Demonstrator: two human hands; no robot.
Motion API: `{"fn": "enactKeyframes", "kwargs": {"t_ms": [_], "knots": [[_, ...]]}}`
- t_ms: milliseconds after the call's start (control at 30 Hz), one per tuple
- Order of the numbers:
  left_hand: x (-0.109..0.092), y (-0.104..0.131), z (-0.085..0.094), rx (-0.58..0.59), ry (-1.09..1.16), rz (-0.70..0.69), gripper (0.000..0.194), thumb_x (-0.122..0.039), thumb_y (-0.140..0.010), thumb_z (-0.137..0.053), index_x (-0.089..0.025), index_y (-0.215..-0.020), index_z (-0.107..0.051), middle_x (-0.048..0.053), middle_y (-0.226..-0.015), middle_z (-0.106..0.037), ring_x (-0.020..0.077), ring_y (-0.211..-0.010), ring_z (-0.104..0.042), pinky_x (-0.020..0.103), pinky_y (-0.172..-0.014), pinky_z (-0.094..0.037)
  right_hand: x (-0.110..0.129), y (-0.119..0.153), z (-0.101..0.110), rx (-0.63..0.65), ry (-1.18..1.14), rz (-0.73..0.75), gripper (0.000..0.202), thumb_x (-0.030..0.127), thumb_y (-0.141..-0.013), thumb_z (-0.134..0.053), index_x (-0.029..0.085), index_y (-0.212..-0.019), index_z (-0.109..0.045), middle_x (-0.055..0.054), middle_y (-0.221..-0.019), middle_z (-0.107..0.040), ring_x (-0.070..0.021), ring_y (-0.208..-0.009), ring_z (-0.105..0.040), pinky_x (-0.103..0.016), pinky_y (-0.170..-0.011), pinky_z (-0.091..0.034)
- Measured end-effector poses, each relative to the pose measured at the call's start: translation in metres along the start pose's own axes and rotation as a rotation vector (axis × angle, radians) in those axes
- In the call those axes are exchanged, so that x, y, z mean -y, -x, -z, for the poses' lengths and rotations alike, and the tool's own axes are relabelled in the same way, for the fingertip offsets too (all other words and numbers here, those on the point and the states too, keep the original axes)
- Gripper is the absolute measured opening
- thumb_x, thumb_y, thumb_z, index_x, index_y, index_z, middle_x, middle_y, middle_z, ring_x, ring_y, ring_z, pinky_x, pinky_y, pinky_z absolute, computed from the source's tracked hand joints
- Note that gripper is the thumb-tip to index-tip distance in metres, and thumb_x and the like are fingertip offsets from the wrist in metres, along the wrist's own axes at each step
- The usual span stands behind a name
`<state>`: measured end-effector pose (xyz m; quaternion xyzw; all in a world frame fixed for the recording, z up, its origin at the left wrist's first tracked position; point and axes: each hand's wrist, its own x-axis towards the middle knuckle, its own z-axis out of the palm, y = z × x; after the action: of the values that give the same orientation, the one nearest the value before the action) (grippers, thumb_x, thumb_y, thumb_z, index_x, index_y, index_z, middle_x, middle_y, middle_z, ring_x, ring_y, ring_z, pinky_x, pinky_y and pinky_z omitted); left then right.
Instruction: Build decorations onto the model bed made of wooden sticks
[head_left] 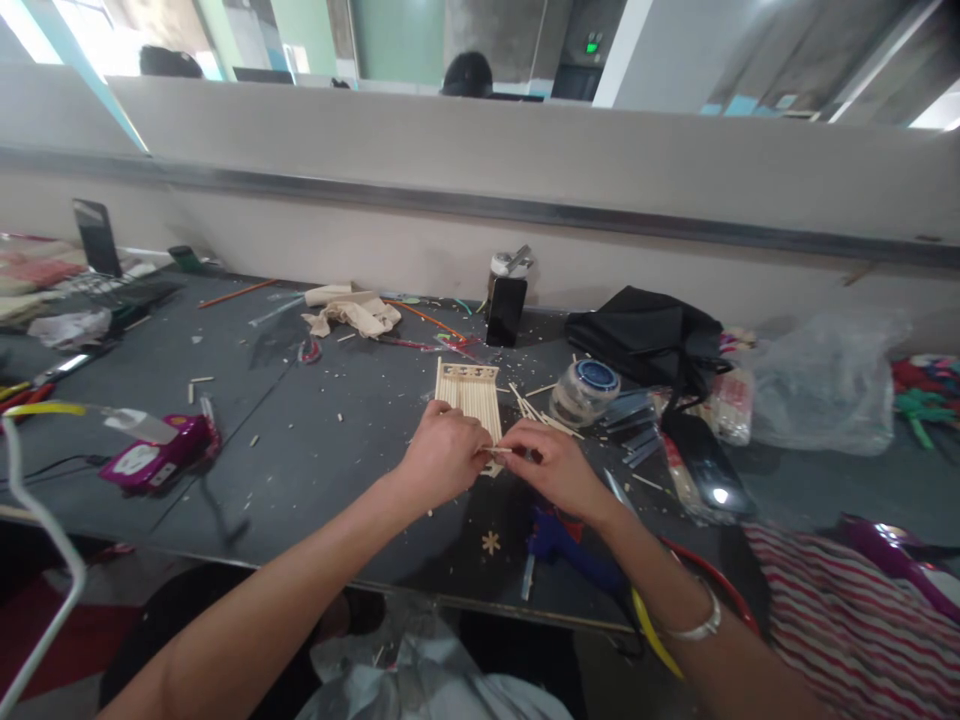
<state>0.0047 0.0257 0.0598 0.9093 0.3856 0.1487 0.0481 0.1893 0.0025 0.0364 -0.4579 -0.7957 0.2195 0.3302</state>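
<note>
Here the left hand (448, 450), pinching a stick (496, 450) jointly with the right hand (551, 465), partly hides a slatted panel (471, 398).

The dark grey counter (300, 470) is strewn with short stick ends (201, 380). Around its middle lies a panel of wooden sticks (466, 395), with a small star-shaped wooden piece (490, 542) and a blue glue gun (574, 552) close to the near edge. Loose sticks (531, 405) lie between the panel and a clear jar (581, 400). Farther back rest a crumpled beige cloth (360, 315) and a black bag (645, 328); a purple device (157, 455) sits at left.
</note>
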Motion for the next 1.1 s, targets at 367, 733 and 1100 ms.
{"fn": "enactKeyframes", "kwargs": {"t_ms": [367,733,1100], "knots": [[0.001,-0.0025,-0.0029,0.004,0.032,0.044,0.018,-0.019,-0.079,-0.058,-0.018,-0.068,-0.072,0.004,-0.07,-0.072,0.0195,-0.072,-0.063,0.036,-0.077,-0.032,-0.0019,-0.001,-0.0004,-0.007,-0.001,0.027,0.008,0.02,-0.085,-0.063,0.02,-0.079,-0.068,-0.001,-0.079,-0.064,-0.0143,-0.075,-0.059,-0.026,-0.067,-0.043],[0.0013,-0.0032,-0.0003,0.03,0.019,0.04,0.019,-0.02,-0.08,-0.057,-0.018,-0.069,-0.071,0.005,-0.071,-0.072,0.0199,-0.073,-0.063,0.037,-0.079,-0.033,-0.0031,0.0001,0.0006,0.011,0.008,-0.006,0.008,0.02,-0.085,-0.062,0.02,-0.081,-0.069,-0.001,-0.081,-0.065,-0.0138,-0.076,-0.059,-0.026,-0.068,-0.042],[-0.0002,-0.0035,0.0043,0.068,-0.018,0.034,0.016,-0.022,-0.079,-0.058,-0.016,-0.072,-0.071,0.007,-0.075,-0.072,0.0229,-0.078,-0.064,0.038,-0.08,-0.035,-0.0072,0.0011,-0.0002,0.065,0.0,-0.011,0.01,0.022,-0.082,-0.065,0.022,-0.089,-0.072,-0.001,-0.082,-0.064,-0.0143,-0.074,-0.058,-0.025,-0.066,-0.043]]}}
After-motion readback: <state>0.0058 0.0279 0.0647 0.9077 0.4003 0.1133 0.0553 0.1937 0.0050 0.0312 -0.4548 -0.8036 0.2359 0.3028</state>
